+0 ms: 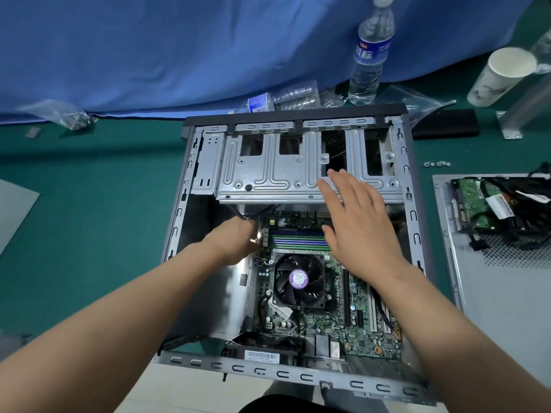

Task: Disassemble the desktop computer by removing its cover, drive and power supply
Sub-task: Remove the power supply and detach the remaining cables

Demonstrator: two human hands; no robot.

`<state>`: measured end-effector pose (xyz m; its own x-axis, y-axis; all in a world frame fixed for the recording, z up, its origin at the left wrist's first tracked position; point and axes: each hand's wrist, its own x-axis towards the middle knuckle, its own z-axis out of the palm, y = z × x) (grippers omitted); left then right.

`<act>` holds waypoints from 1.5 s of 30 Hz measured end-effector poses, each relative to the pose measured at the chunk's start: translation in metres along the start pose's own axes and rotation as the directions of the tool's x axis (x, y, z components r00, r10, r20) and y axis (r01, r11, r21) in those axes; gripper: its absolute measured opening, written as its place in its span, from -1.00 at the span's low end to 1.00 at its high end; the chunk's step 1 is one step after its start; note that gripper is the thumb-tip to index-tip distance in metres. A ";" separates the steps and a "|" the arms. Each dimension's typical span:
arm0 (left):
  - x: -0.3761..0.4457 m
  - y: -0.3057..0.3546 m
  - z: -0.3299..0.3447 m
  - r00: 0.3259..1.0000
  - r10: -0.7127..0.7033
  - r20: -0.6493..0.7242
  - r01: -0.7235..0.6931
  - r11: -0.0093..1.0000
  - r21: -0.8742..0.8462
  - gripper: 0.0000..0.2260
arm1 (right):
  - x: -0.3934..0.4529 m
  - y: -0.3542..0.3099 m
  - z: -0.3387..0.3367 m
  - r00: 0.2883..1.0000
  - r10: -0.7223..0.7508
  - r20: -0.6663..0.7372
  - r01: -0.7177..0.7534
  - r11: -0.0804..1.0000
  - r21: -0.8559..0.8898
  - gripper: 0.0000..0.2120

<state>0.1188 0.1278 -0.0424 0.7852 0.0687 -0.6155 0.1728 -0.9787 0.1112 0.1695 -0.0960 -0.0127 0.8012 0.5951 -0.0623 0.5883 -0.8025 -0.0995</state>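
Note:
The open computer case lies flat on the green mat with its motherboard and black CPU fan exposed. A silver drive cage spans the far half of the case. My left hand reaches down inside the case at the motherboard's left edge, fingers curled around black cables there. Over the RAM slots and the cage's near edge, my right hand hovers flat with its fingers spread and nothing in it. The removed side cover rests to the right, with a hard drive and loose cables on it.
Behind the case a water bottle stands upright and a crushed bottle lies flat. A paper cup stands at the far right. Several loose screws lie on the mat near the cover. A blue cloth hangs at the back.

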 end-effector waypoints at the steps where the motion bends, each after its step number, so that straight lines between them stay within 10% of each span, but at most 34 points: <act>1: -0.001 -0.001 0.001 1.000 0.009 0.008 -0.009 1.000 -0.015 -0.78 | 0.000 0.000 0.000 1.000 0.001 -0.004 -0.001 1.000 0.002 -0.34; 29: -0.009 -0.011 -0.005 0.970 0.136 -0.200 -0.170 0.971 -0.166 -0.90 | 0.000 0.000 0.000 1.000 -0.003 0.000 0.003 1.000 0.003 -0.35; 37: -0.004 -0.003 -0.003 0.987 0.079 -0.139 -0.071 0.996 0.057 -0.68 | 0.000 0.000 0.000 1.000 -0.005 0.006 0.005 1.000 -0.003 -0.35; 45: -0.002 -0.008 -0.005 0.993 0.118 0.016 -0.114 0.980 -0.166 -0.91 | 0.000 0.001 -0.001 1.000 0.000 0.002 0.000 1.000 -0.005 -0.35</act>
<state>0.1185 0.1365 -0.0381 0.7902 -0.0507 -0.6107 0.1785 -0.9343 0.3086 0.1698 -0.0966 -0.0122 0.8008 0.5955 -0.0643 0.5891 -0.8025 -0.0949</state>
